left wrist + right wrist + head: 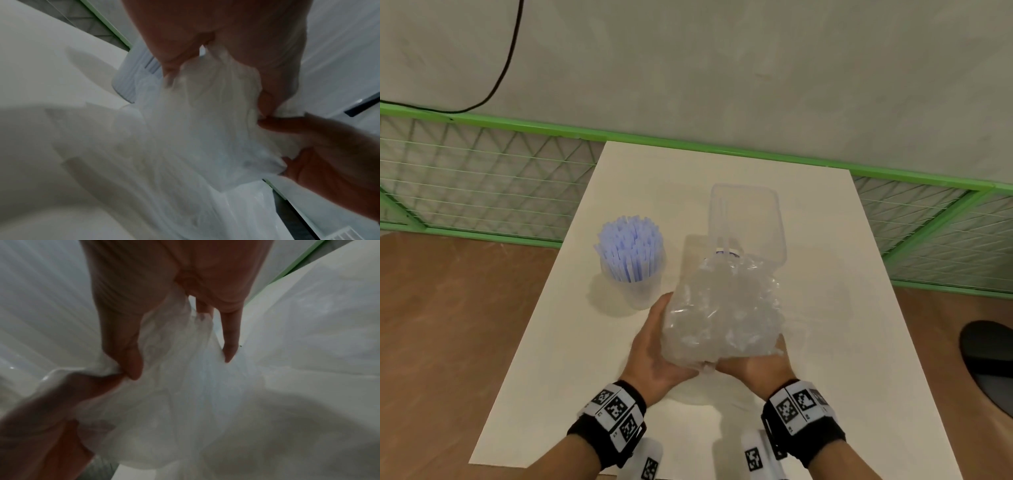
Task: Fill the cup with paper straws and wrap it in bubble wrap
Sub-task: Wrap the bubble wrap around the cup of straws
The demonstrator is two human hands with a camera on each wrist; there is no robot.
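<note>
A clear cup [635, 291] packed with light blue paper straws [628, 246] stands upright on the white table [571, 359], left of centre. It shows blurred in the left wrist view as the cup [131, 76]. To its right a crumpled sheet of bubble wrap [722, 315] is held up above the table by both hands. My left hand [654, 346] grips the wrap's lower left side, and my right hand [753, 368] grips its bottom edge. In the wrist views the left hand [205, 40] and right hand [164, 305] pinch the bubble wrap [174, 394]. The wrap is apart from the cup.
An empty clear rectangular container [748, 222] stands behind the wrap. A green wire fence [482, 178] runs along the table's far side. A dark rounded object [989, 363] sits off the table's right edge, over the brown floor.
</note>
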